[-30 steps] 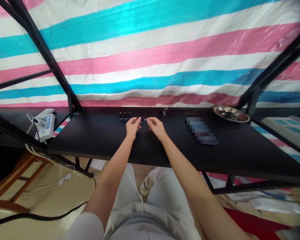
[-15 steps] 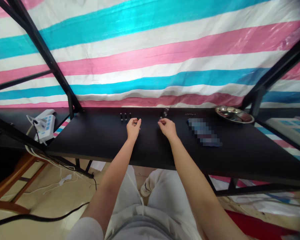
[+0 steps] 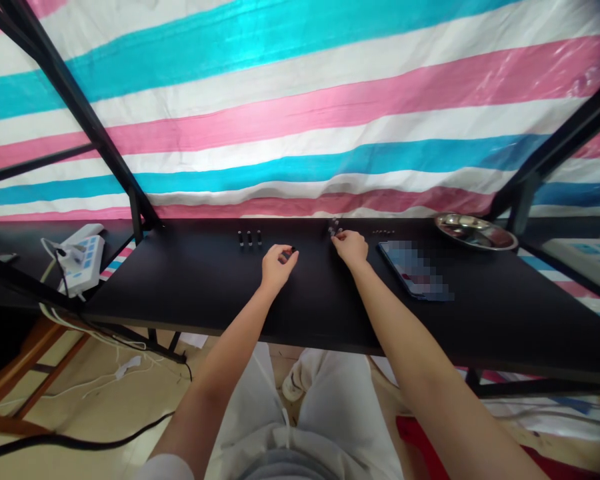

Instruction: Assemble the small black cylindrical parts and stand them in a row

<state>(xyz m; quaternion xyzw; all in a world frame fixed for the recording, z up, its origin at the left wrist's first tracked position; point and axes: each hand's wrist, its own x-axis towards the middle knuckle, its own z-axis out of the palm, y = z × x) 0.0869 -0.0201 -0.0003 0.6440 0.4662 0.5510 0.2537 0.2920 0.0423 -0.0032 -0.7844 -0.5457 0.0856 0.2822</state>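
- While my left hand (image 3: 279, 263) pinches a small dark piece (image 3: 293, 249) over the black table (image 3: 190, 287), my right hand (image 3: 351, 248) is at the small clustered parts (image 3: 335, 222).
- From here, I can't tell the right's grip.
- Likely picking; next calls for a delicate pinch.

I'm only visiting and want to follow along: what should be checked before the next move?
1. Left hand has the small black piece: ok, apparently pinched at the fingertips.
2. Right hand at the cluster of small, shiny, pale pieces: ok.
3. Right hand grips one of them: cannot tell, too small.
4. Three small black cylinders with pale ends in a row: ok.
5. Flat, dark-blue rectangular slab apart from both hands: ok.
6. Round, shiny metal dish apart from both hands: ok.
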